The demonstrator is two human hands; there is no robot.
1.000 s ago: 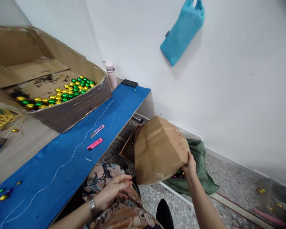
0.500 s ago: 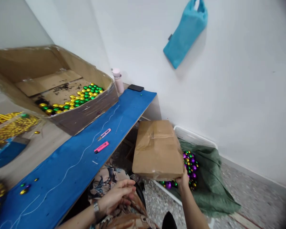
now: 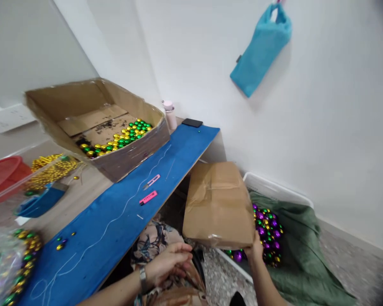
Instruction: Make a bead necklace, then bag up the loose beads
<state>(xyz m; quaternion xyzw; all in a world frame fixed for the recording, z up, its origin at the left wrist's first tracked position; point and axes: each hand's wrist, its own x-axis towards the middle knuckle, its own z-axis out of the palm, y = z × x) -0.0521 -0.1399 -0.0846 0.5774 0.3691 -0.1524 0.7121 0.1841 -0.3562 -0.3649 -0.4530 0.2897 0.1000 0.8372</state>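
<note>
Brown cardboard box (image 3: 218, 206) is clamped at its near right corner by fingers of right hand (image 3: 254, 251); left hand (image 3: 170, 261) is held over floral fabric (image 3: 156, 239), fingers slightly apart.

White walls (image 3: 332, 106) meet in a corner behind a table (image 3: 86, 187) with a pale wood-grain top, a blue cloth (image 3: 115, 238) spread along its near side. Below lies speckled grey terrazzo flooring (image 3: 354, 265), bordered by a low grey skirting (image 3: 354, 242). The light is soft and even.
</note>
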